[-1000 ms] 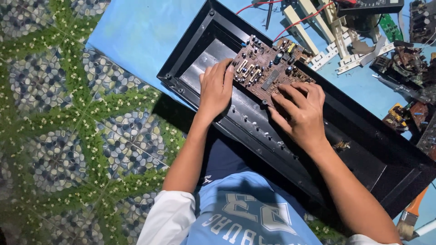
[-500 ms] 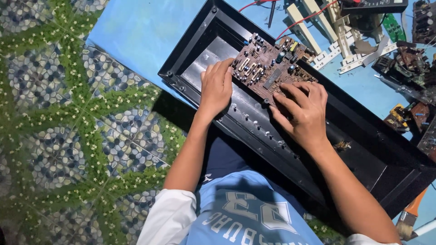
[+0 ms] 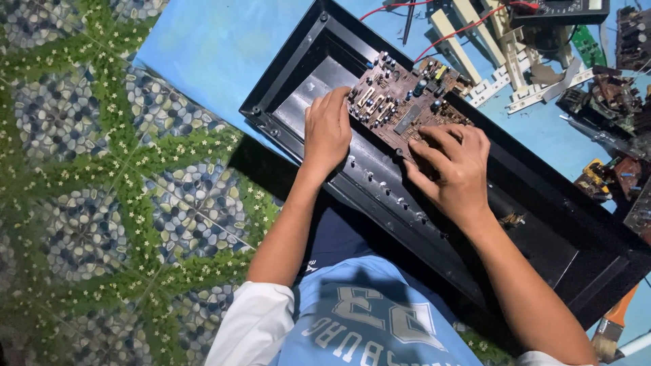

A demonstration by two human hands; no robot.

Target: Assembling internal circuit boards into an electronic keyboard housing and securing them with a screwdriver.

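Brown circuit board [image 3: 405, 108], studded with small components, lies tilted inside the black chassis [image 3: 542, 224]; left hand [image 3: 327, 132] and right hand [image 3: 453, 169] fingers press its edges.

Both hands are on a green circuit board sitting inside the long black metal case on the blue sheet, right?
Not quite: the circuit board is brown, not green, as the head view shows. The rest holds: the left hand and right hand both rest on it, and it sits inside the long black metal case on the blue sheet.
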